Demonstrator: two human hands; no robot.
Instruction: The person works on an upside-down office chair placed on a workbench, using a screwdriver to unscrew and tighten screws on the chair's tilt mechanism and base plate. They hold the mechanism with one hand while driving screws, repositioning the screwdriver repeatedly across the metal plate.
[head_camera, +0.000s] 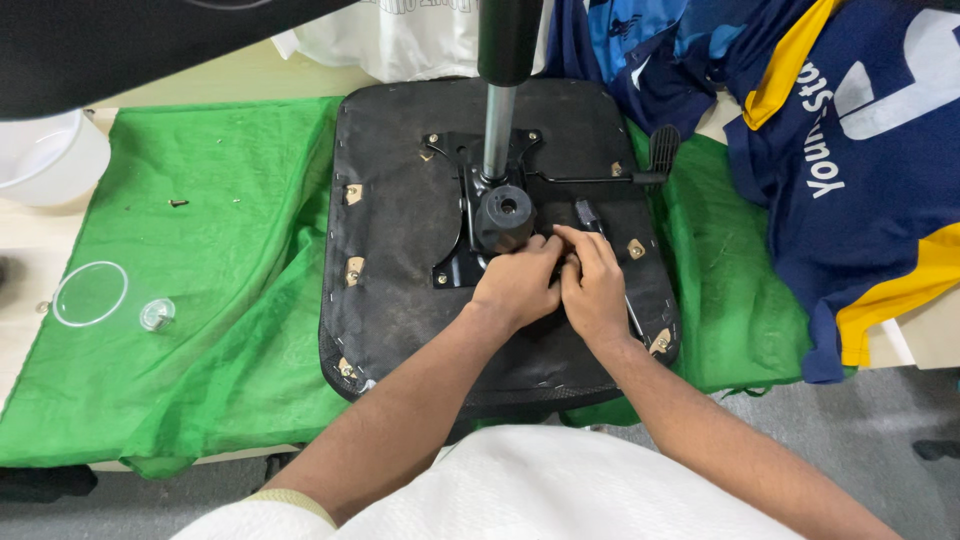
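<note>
An upturned black chair seat (400, 300) lies on a green cloth (220, 300). A black metal mechanism plate (455, 265) is fixed to it, with a chrome gas cylinder (496, 130) standing up from it and a black knob (503, 215) at its base. My left hand (515, 285) and my right hand (595, 290) rest side by side, fingertips meeting at the plate's near right corner. What they pinch is hidden. A slim tool with a dark end (587, 212) runs under my right hand.
A black lever (600, 180) with a ribbed paddle sticks out to the right. Blue and yellow jerseys (850, 150) are piled at the right. A clear lid (90, 293), a small round cap (157, 314), a loose screw (178, 203) and a white tub (50, 160) lie at the left.
</note>
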